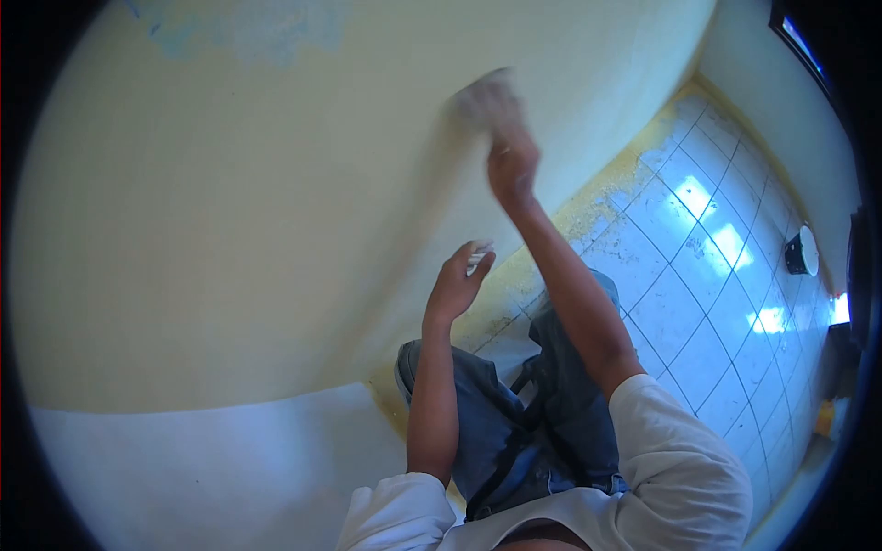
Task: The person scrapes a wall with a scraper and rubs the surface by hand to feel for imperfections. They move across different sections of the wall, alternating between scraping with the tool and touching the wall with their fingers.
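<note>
**Right hand rubs the wall, left waits below**

The right hand (511, 161) is raised against the pale yellow wall (230, 211), its grip clenched on a blurred whitish pad (482, 96) pressed flat to the paint — up and slightly left of the wrist. The left hand (457, 285) hangs lower, nearer the body, fingers curled around a small white piece (478, 259). Tiled floor (698, 303) lies right.

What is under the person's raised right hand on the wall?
The right hand presses a pale, motion-blurred pad or cloth against the yellow wall. The wall surface beneath it is covered and cannot be seen.
</note>
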Demonstrator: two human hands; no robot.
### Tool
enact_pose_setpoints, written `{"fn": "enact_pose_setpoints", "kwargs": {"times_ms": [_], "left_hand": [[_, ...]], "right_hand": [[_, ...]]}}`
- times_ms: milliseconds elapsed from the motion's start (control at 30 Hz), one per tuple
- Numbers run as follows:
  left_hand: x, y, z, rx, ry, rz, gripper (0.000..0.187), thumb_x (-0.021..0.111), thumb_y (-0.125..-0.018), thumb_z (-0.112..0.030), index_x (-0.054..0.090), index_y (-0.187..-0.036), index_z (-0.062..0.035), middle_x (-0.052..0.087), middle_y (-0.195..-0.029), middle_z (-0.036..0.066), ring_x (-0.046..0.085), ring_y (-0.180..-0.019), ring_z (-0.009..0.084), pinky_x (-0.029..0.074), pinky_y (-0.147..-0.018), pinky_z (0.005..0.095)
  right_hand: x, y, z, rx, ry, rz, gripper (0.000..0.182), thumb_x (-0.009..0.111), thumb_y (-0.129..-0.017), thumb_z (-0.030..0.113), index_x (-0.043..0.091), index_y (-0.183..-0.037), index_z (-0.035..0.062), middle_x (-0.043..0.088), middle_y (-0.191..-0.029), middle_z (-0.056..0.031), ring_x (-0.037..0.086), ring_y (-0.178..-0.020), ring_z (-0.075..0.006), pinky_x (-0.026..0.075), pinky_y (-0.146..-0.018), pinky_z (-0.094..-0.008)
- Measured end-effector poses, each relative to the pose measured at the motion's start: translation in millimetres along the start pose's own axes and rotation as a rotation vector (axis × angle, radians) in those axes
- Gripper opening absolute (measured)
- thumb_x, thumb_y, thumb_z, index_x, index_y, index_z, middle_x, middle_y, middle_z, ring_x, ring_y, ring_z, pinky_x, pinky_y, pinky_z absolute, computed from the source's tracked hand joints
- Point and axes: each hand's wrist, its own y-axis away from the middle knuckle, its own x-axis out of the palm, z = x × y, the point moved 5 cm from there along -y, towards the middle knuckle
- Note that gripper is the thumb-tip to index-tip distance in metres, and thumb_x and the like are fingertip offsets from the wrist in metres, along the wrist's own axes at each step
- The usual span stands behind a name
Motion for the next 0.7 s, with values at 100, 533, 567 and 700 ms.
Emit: {"fn": "enact_pose_setpoints", "kwargs": {"times_ms": [100,533,567,700], "left_hand": [[-11,3,12,-0.043,0.057,-0.061,0.043,0.065,-0.113,-0.034,0.067,-0.142,-0.0032,0.076,-0.134,0.017,0.072,-0.124,0.0286,0.053,-0.109,0.0399],[-4,9,5,-0.118,-0.094,-0.055,0.044,0.064,-0.113,-0.031,0.065,-0.146,-0.002,0.075,-0.137,0.015,0.072,-0.124,0.0292,0.052,-0.112,0.0416],[-3,5,12,-0.115,-0.116,-0.058,0.044,0.064,-0.113,-0.031,0.065,-0.146,-0.002,0.075,-0.137,0.015,0.072,-0.125,0.0291,0.052,-0.112,0.042],[1,-8,13,-0.145,-0.254,-0.015,0.044,0.065,-0.113,-0.031,0.065,-0.146,-0.0025,0.075,-0.137,0.016,0.072,-0.124,0.0292,0.053,-0.111,0.0431]], "right_hand": [[0,33,-26,0.456,-0.132,0.076,0.047,0.06,-0.096,-0.011,0.078,-0.134,0.0096,0.074,-0.142,-0.0144,0.064,-0.142,-0.0358,0.053,-0.113,-0.0418],[13,50,-46,0.428,0.038,-0.162,0.069,0.061,-0.084,-0.012,0.078,-0.141,0.0235,0.066,-0.156,-0.0082,0.051,-0.154,-0.0397,0.026,-0.132,-0.0632],[20,54,-32,0.311,-0.068,-0.119,0.068,0.059,-0.085,-0.013,0.078,-0.141,0.0209,0.065,-0.158,-0.0107,0.047,-0.156,-0.0456,0.021,-0.133,-0.0643],[18,48,2,0.01,-0.043,0.132,0.067,0.059,-0.083,-0.012,0.079,-0.139,0.0205,0.067,-0.155,-0.0095,0.054,-0.153,-0.0365,0.017,-0.134,-0.0638]]}}
